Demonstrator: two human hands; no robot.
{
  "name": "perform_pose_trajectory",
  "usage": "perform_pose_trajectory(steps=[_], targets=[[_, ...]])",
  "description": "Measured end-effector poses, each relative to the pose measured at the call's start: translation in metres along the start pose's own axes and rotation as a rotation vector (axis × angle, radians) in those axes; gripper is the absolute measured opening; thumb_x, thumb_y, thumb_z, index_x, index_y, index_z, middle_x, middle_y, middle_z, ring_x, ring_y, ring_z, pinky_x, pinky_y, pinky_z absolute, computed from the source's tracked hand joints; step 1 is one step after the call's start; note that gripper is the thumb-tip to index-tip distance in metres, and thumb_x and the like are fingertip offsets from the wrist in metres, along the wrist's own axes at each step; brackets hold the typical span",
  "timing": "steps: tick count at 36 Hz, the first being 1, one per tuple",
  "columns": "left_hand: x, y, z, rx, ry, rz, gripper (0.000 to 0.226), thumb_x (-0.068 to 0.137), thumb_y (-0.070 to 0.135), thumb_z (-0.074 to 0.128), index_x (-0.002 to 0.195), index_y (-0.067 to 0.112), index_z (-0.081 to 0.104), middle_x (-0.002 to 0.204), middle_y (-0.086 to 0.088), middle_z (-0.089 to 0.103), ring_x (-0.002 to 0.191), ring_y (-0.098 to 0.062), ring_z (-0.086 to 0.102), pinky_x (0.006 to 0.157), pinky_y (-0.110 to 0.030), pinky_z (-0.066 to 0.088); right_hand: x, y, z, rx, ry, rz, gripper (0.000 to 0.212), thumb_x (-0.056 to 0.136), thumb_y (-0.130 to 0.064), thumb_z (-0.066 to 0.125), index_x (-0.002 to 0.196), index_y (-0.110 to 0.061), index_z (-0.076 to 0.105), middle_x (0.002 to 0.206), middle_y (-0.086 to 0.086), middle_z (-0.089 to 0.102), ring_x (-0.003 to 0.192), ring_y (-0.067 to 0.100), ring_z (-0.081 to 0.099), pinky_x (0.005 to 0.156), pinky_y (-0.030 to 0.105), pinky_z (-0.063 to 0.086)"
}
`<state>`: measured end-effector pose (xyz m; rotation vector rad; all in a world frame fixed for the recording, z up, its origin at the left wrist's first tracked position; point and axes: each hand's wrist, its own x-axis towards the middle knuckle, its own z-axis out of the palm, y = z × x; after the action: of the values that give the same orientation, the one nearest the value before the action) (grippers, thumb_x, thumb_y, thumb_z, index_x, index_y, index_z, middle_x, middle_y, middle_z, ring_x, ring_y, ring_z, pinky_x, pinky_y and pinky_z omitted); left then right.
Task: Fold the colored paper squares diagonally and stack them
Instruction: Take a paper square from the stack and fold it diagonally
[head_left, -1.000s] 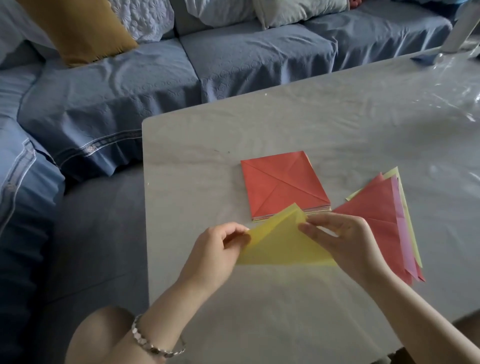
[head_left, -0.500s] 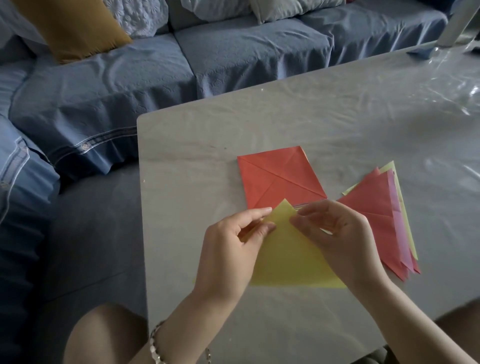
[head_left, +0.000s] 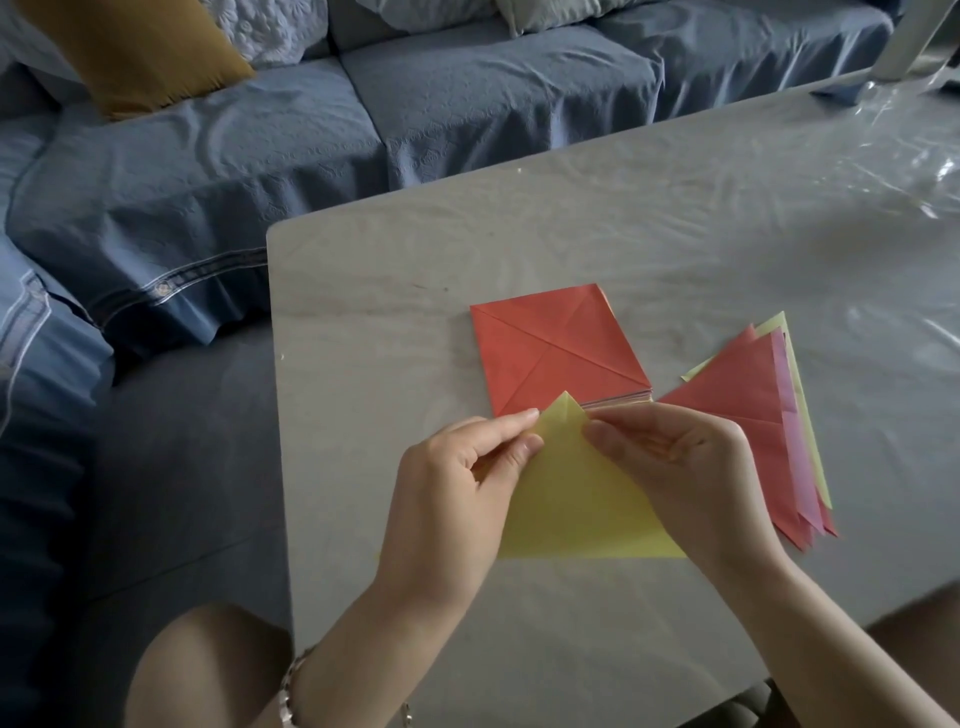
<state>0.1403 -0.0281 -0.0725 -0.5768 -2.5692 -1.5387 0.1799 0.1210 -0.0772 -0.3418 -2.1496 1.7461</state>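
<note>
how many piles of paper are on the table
2. A stack of squares, red on top, lies on the table; a pile of folded triangles to its right. The yellow sheet, pinched by left hand and right hand, is neither.

A home living room: a blue-covered sofa (head_left: 467, 104) with a mustard cushion (head_left: 140, 52) stands along the worktop's (head_left: 571, 234) far side.

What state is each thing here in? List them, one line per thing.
yellow paper: folded to a triangle, tip pinched by both hands
left hand: pinches the yellow tip
right hand: pinches the yellow tip
square stack: flat, unfolded, red sheet with diagonal creases on top
folded pile: triangles stacked unevenly, red on top
table: covered in wrinkled clear film
</note>
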Motion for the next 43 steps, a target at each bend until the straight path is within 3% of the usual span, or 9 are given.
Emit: perform_pose_trajectory(steps=[9, 15, 19, 24, 29, 35, 39, 41, 43], targets=[[-0.002, 0.002, -0.001, -0.017, 0.008, 0.059, 0.021, 0.080, 0.022, 0.064, 0.099, 0.018, 0.073, 0.073, 0.022, 0.064, 0.070, 0.011, 0.059, 0.063, 0.000, 0.038, -0.002, -0.003, -0.001, 0.017, 0.001, 0.006, 0.022, 0.073, -0.007, 0.072, 0.069, -0.029, 0.070, 0.069, -0.018, 0.070, 0.063, -0.005, 0.063, 0.063, 0.006, 0.044], [-0.003, 0.001, -0.002, -0.003, 0.023, 0.075, 0.019, 0.079, 0.008, 0.069, 0.096, 0.015, 0.073, 0.070, 0.023, 0.061, 0.069, 0.015, 0.057, 0.064, 0.001, 0.037, -0.002, -0.003, -0.001, 0.030, -0.015, 0.017, 0.030, 0.072, -0.005, 0.073, 0.065, -0.033, 0.068, 0.064, -0.019, 0.069, 0.060, -0.005, 0.062, 0.062, 0.006, 0.045], [-0.005, 0.002, -0.002, -0.038, 0.033, 0.038, 0.018, 0.078, 0.007, 0.071, 0.090, 0.021, 0.074, 0.077, 0.028, 0.063, 0.075, 0.015, 0.061, 0.067, 0.001, 0.040, -0.002, -0.003, -0.002, 0.031, -0.033, 0.009, 0.030, 0.072, -0.004, 0.073, 0.064, -0.033, 0.068, 0.063, -0.019, 0.068, 0.058, -0.005, 0.061, 0.061, 0.005, 0.044], [-0.002, 0.004, -0.004, -0.059, -0.002, -0.028, 0.024, 0.076, 0.006, 0.072, 0.078, 0.030, 0.072, 0.069, 0.028, 0.066, 0.069, 0.009, 0.063, 0.064, -0.002, 0.041, 0.000, -0.004, -0.005, -0.025, -0.084, -0.014, 0.023, 0.072, -0.005, 0.073, 0.068, -0.027, 0.069, 0.066, -0.020, 0.069, 0.062, -0.006, 0.062, 0.064, 0.004, 0.043], [0.004, 0.008, -0.008, -0.086, -0.084, -0.091, 0.023, 0.075, 0.012, 0.074, 0.078, 0.034, 0.068, 0.074, 0.019, 0.068, 0.063, 0.002, 0.063, 0.063, -0.007, 0.045, 0.004, -0.008, -0.012, -0.213, -0.243, -0.133, 0.004, 0.068, -0.030, 0.071, 0.070, -0.033, 0.070, 0.074, -0.021, 0.069, 0.074, -0.004, 0.063, 0.071, 0.006, 0.042], [0.005, 0.011, -0.016, -0.211, -0.282, -0.227, 0.014, 0.074, 0.009, 0.074, 0.070, 0.022, 0.073, 0.064, 0.008, 0.071, 0.058, -0.003, 0.063, 0.060, -0.015, 0.050, 0.023, -0.009, -0.017, -0.530, -0.461, -0.443, 0.018, 0.074, -0.042, 0.067, 0.080, -0.026, 0.074, 0.073, -0.018, 0.066, 0.075, 0.001, 0.059, 0.072, 0.020, 0.044], [0.007, -0.005, -0.008, -0.294, -0.122, -0.369, 0.021, 0.076, 0.002, 0.071, 0.063, 0.019, 0.070, 0.054, 0.003, 0.066, 0.048, -0.007, 0.059, 0.051, -0.018, 0.050, 0.028, 0.002, -0.004, -0.669, -0.308, -0.673, 0.027, 0.083, -0.036, 0.056, 0.085, -0.017, 0.074, 0.087, -0.007, 0.070, 0.094, 0.009, 0.057, 0.088, 0.027, 0.041], [0.008, -0.023, 0.000, -0.306, -0.004, -0.443, 0.020, 0.078, 0.002, 0.069, 0.063, 0.017, 0.069, 0.052, 0.004, 0.065, 0.047, -0.007, 0.059, 0.049, -0.019, 0.052, 0.024, 0.014, 0.007, -0.679, -0.268, -0.653, 0.030, 0.087, -0.034, 0.052, 0.094, -0.015, 0.073, 0.103, -0.002, 0.069, 0.109, 0.015, 0.056, 0.096, 0.028, 0.039], [0.007, -0.043, 0.009, -0.307, 0.079, -0.544, 0.017, 0.079, 0.001, 0.069, 0.066, 0.012, 0.069, 0.052, 0.004, 0.064, 0.045, -0.007, 0.059, 0.049, -0.021, 0.053, 0.017, 0.032, 0.020, -0.717, -0.348, -0.574, 0.034, 0.089, -0.035, 0.047, 0.104, -0.015, 0.070, 0.117, 0.003, 0.065, 0.118, 0.019, 0.054, 0.100, 0.030, 0.039]])
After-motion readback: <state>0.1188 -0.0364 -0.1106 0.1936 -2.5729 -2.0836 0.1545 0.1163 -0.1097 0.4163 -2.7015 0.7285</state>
